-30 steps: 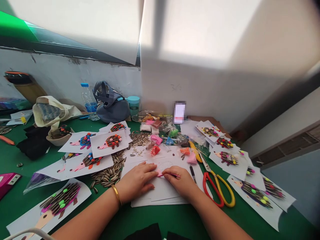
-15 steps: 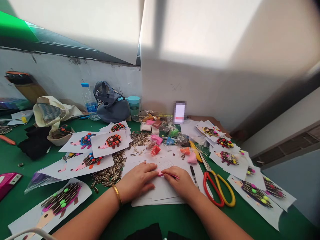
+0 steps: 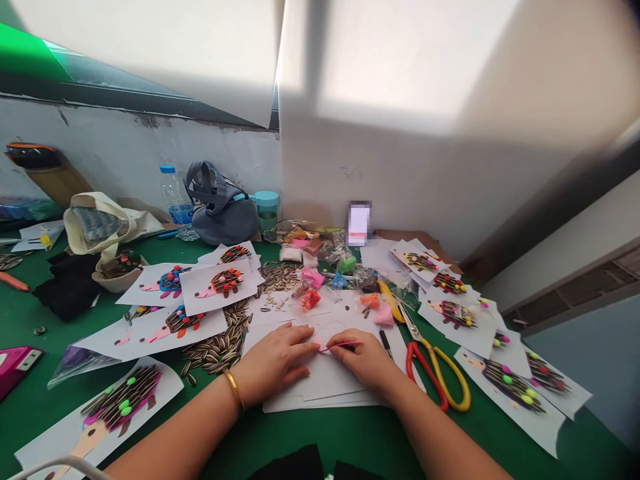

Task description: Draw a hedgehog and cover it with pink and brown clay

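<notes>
My left hand (image 3: pixel 276 360) lies flat, fingers spread, on the white paper (image 3: pixel 320 383), its fingertips beside a small patch of pink clay (image 3: pixel 318 343). In my right hand (image 3: pixel 364 360) a thin pink stick (image 3: pixel 350 343) is pinched, its tip at the pink patch. A faint pencil drawing (image 3: pixel 331 328) shows on the paper just beyond my hands. Right of my right hand lies a black pen (image 3: pixel 385 343). Packets of coloured clay, among them a red one (image 3: pixel 311 299) and a pink lump (image 3: pixel 384 314), lie past the drawing.
Striped sunflower seeds (image 3: pixel 220 347) lie left of the paper. Scissors with red and yellow handles (image 3: pixel 435 373) lie on the right. Seed hedgehog pictures (image 3: pixel 215 283) cover both sides. Behind stand a grey bag (image 3: pixel 225 217), a bottle (image 3: pixel 176 200), a cup (image 3: pixel 267 210) and a phone (image 3: pixel 359 225).
My right hand has shifted slightly right and turned, and the pink stick now lies more level across its fingers. My left hand has stayed in place.
</notes>
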{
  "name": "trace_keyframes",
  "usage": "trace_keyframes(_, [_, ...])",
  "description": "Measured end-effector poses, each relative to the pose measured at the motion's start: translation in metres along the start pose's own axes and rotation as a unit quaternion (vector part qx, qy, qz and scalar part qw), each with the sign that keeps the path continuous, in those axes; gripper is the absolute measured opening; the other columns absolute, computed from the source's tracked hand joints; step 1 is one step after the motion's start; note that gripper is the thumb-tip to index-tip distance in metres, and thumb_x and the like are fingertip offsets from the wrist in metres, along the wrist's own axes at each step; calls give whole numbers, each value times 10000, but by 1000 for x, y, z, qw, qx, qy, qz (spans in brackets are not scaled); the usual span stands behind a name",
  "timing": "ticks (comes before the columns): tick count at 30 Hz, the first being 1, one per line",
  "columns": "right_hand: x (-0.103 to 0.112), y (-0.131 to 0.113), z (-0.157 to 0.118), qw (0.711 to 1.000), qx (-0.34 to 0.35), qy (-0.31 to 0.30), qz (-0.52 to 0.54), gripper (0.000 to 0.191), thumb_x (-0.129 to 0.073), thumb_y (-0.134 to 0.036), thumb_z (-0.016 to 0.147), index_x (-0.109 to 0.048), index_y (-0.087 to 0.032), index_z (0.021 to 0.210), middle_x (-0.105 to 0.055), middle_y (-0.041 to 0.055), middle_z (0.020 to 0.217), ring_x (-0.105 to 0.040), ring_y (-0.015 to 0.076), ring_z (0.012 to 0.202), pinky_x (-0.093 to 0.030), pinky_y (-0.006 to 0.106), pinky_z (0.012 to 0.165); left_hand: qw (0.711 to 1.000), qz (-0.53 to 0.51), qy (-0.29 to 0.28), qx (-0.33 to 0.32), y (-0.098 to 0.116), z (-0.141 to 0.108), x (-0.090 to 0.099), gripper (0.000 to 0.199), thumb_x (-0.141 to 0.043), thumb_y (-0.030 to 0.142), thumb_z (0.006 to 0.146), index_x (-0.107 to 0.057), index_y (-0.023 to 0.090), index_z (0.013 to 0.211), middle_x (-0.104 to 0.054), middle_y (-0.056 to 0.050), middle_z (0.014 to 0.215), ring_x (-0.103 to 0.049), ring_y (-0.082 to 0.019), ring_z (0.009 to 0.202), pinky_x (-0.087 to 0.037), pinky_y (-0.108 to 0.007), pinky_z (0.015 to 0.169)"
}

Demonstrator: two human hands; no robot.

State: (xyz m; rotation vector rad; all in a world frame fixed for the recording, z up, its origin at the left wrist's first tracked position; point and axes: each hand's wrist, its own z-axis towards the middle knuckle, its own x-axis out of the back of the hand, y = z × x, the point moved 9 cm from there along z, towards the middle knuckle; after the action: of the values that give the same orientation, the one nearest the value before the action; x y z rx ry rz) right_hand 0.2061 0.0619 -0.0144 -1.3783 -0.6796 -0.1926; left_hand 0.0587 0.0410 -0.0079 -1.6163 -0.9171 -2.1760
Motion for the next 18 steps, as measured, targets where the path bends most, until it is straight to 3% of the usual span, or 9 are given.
trace_keyframes(8, [-4, 11, 5, 999, -37, 25, 24, 157, -603, -253, 833, -750, -244, 887, -745, 16, 953, -662, 202, 932, -485, 327, 883, 1000, 24, -10, -5, 0, 0, -3, 480, -664, 271, 860, -554, 293, 1327, -487, -124, 1450, -495, -318, 1297, -383, -559, 1093])
trace_keyframes(18, [0, 14, 8, 998, -53, 1, 28, 147, -582, -251, 817, -720, -202, 830, -730, 34, 886, -657, 201, 865, -485, 298, 808, 1000, 12, 7, -12, 0, -1, -1, 465, -660, 275, 862, -562, 291, 1316, -500, -117, 1438, -503, -310, 1288, -395, -545, 1089])
